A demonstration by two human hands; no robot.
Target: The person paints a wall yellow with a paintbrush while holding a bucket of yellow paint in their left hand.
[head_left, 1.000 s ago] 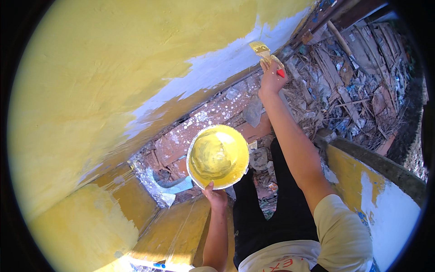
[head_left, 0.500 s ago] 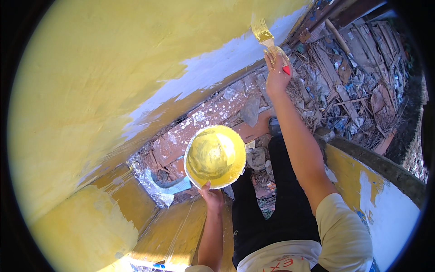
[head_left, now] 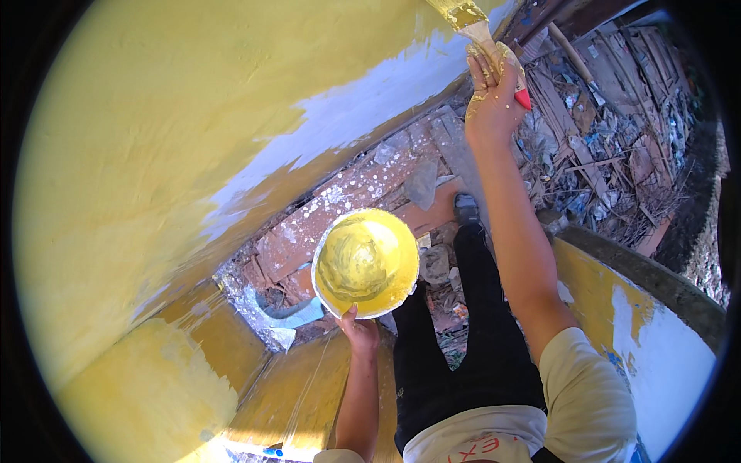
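A flat paintbrush (head_left: 480, 35) with a pale wooden handle and red tip is gripped in my right hand (head_left: 492, 96), whose fingers are smeared with yellow paint. Its paint-coated bristles lie against the wall (head_left: 193, 92) near the top of the view, above a whitish unpainted strip (head_left: 340, 112). My left hand (head_left: 360, 332) holds a round bucket (head_left: 363, 262) by its near rim, thumb over the edge. Yellow paint coats the bucket's inside walls and bottom. The left fingers under the bucket are hidden.
Paint-spattered boards (head_left: 340, 204) run along the wall's foot. Broken wood and litter (head_left: 594, 162) cover the ground at the right. A low wall (head_left: 617, 301) with a dark ledge stands at my right. A bent light-blue piece (head_left: 297, 315) lies left of the bucket.
My right hand has moved up and slightly right with the paintbrush, its bristles now higher on the wall. My left hand and the bucket stay nearly where they were.
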